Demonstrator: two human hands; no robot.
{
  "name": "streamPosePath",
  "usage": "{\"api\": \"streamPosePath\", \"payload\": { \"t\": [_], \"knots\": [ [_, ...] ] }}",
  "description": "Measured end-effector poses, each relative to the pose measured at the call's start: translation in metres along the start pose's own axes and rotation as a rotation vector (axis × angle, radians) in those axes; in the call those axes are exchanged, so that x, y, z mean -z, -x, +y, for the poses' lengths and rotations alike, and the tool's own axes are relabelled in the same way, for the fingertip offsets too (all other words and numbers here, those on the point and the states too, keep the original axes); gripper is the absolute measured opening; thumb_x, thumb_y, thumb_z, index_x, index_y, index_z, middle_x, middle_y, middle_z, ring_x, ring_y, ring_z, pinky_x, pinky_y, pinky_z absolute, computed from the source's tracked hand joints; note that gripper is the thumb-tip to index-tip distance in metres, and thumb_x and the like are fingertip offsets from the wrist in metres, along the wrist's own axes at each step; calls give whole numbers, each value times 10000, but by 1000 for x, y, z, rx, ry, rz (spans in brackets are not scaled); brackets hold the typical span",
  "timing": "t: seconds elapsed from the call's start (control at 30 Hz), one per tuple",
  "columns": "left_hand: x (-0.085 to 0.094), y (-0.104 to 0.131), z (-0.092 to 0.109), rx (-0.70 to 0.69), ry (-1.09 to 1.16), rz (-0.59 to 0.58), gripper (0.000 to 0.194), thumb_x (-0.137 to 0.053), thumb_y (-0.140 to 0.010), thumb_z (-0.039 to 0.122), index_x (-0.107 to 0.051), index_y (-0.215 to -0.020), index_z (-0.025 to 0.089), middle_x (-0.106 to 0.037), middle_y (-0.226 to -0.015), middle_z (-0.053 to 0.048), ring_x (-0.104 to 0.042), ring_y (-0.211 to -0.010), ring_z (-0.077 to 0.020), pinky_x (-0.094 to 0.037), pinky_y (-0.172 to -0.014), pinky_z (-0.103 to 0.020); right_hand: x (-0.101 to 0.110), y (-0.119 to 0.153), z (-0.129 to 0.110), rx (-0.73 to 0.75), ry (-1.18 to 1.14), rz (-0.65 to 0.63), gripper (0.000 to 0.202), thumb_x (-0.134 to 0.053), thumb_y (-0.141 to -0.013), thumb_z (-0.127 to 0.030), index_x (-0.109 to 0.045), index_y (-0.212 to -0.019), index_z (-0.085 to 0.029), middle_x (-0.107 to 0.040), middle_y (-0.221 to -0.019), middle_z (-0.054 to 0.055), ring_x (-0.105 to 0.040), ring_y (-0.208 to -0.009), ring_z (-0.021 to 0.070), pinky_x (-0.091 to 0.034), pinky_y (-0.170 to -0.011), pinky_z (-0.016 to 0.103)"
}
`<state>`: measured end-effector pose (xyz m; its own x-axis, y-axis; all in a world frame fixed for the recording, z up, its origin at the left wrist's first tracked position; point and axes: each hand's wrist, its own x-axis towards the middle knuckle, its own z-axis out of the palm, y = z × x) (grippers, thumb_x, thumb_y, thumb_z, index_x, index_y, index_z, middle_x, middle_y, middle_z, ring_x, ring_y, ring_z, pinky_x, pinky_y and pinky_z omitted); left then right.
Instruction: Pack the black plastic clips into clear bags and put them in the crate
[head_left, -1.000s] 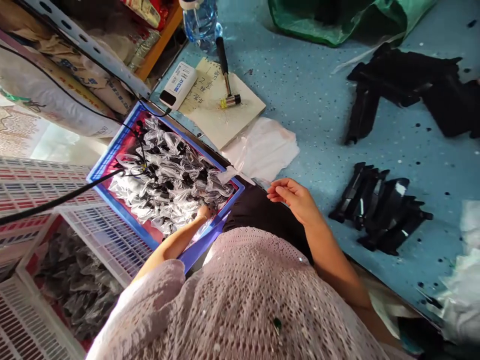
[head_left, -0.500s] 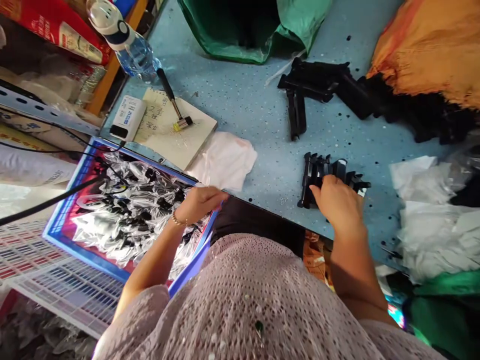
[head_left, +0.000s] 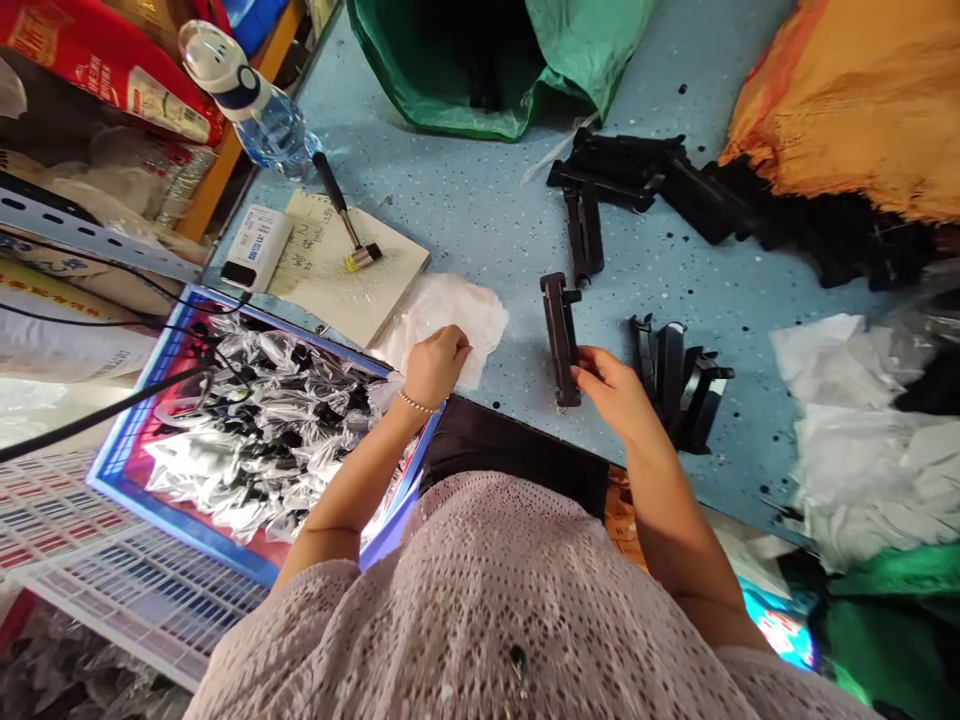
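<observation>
A black plastic part point(head_left: 560, 340) is pinched near its lower end between the thumb and fingers of my right hand point(head_left: 613, 392), over the blue speckled table. Several similar black parts point(head_left: 679, 385) lie side by side just right of that hand. My left hand point(head_left: 436, 368) rests over a stack of thin white bags point(head_left: 480, 315), its fingers curled together at the near part of the stack. Whether those fingers pinch a bag is too small to tell. Beyond my right hand, another black part point(head_left: 583, 232) lies near a long pile of black parts point(head_left: 694, 195).
A blue crate point(head_left: 274, 570) of bagged parts stands at the left, below the table edge. On the table are a notepad point(head_left: 390, 265), a screwdriver-like tool point(head_left: 335, 190), a white box point(head_left: 259, 245), a water bottle point(head_left: 270, 125), a green sack point(head_left: 600, 50), an orange sack point(head_left: 862, 95) and white bags point(head_left: 862, 480).
My right hand has moved left from the group of black parts, with one part in it. My left hand has moved up and right from the crate's edge onto the white bags.
</observation>
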<state>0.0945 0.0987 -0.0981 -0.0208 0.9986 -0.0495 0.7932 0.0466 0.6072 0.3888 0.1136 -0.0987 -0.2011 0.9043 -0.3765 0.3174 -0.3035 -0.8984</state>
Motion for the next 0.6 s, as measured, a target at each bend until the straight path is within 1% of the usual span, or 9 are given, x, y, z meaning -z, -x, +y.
{"api": "streamPosePath", "payload": {
  "t": [0.07,0.13,0.2,0.27,0.33,0.43,0.5,0.57,0.6],
  "knots": [
    [-4,-3,1,74,95,48,151,-643,-879,127,-599,-1009,190,-693,-905,-41,-658,-781,-174,-533,-755,-301,-22,-7,-5,-59,-280,-84,394,-758,-767,-446,-682,-1089,-231,-728,-969,44,-678,-863,200,-564,-742,329],
    [-9,-8,2,64,75,75,240,-690,-864,165,-597,-1084,182,-689,-1014,-76,-663,-868,-198,-543,-803,-330,-41,-15,-12,-107,-446,-176,400,-810,-713,-460,-705,-1019,-224,-725,-945,37,-665,-816,176,-559,-702,300],
    [-11,-13,2,15,-38,81,172,-684,-874,198,-637,-1039,185,-672,-1079,-113,-647,-994,-250,-537,-864,-379,-52,-21,-18,-120,-542,-237,389,-833,-692,-469,-721,-965,-215,-731,-947,39,-660,-796,164,-561,-696,290],
    [-10,-19,-2,1,-61,100,37,-637,-889,188,-671,-903,193,-674,-1037,-113,-632,-1018,-263,-526,-879,-392,-56,-26,-21,-114,-600,-254,380,-847,-684,-471,-731,-938,-214,-740,-954,40,-661,-787,160,-568,-704,289],
    [-5,-26,-11,69,85,128,88,-660,-862,213,-655,-776,194,-669,-878,-66,-631,-863,-217,-523,-798,-352,-56,-27,-22,-119,-631,-271,370,-843,-701,-477,-739,-947,-220,-751,-965,44,-670,-790,167,-574,-718,301],
    [5,-34,-28,232,428,123,204,-739,-789,350,-638,-730,183,-602,-674,6,-560,-646,-147,-483,-656,-293,-58,-29,-28,-142,-677,-337,373,-823,-734,-492,-748,-988,-230,-760,-985,51,-692,-822,186,-585,-748,330],
    [8,-35,-34,273,623,115,221,-752,-754,364,-640,-770,174,-610,-674,13,-577,-647,-139,-490,-655,-281,-67,-35,-36,-158,-727,-372,361,-837,-722,-473,-753,-978,-232,-761,-951,40,-696,-821,185,-592,-760,335],
    [10,-32,-34,221,721,150,194,-746,-731,297,-623,-820,177,-652,-752,-2,-637,-736,-153,-533,-731,-295,-83,-45,-45,-178,-770,-401,339,-857,-699,-430,-759,-954,-230,-758,-899,24,-687,-787,174,-598,-747,324],
    [12,-29,-33,172,708,164,162,-723,-741,258,-615,-834,181,-671,-794,-15,-661,-788,-163,-551,-777,-312,-92,-52,-49,-192,-782,-412,325,-863,-690,-407,-762,-938,-223,-756,-874,20,-680,-760,165,-598,-729,312]
  ]
}}
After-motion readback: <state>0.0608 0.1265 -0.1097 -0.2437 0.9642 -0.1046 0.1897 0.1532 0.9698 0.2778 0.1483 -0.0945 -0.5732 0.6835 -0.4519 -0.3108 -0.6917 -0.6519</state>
